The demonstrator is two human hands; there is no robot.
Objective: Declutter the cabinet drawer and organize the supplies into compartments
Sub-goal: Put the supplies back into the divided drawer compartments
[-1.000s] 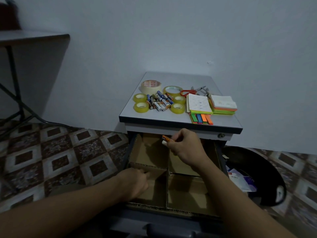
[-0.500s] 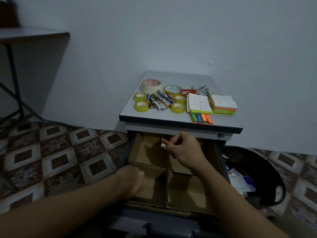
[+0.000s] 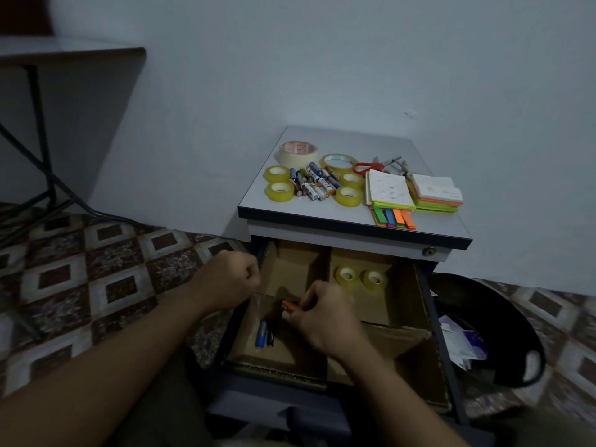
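- Your right hand pinches an orange battery between thumb and fingertips. It hangs over the near-left compartment of the open drawer.
- The battery looks small, rigid and smooth, and probably dense for its size. A pinch across the middle of the barrel suits it, since the round sides would likely roll out of a loose hold.
- It should take a short drop without harm, but lowering it close to the cardboard would stop it bouncing over a divider.
- Two batteries already lie side by side in that compartment, so laying this one next to them keeps the group together.
- Your left hand is curled into a fist at the drawer's left wall. I cannot tell whether it holds anything.
- Two tape rolls stand in the far-right compartment, well apart from the battery.
- The dividers are plain cardboard, which is soft and easy to bend, so avoid leaning on them.
- The cabinet top is smooth and flat. It carries a pile of loose batteries ringed by more tape, with red-handled scissors and stacked sticky notes to the right.
- Round batteries may roll on that surface when you reach in.
- A dark bin sits on the patterned tile floor to the right. The light is dim.
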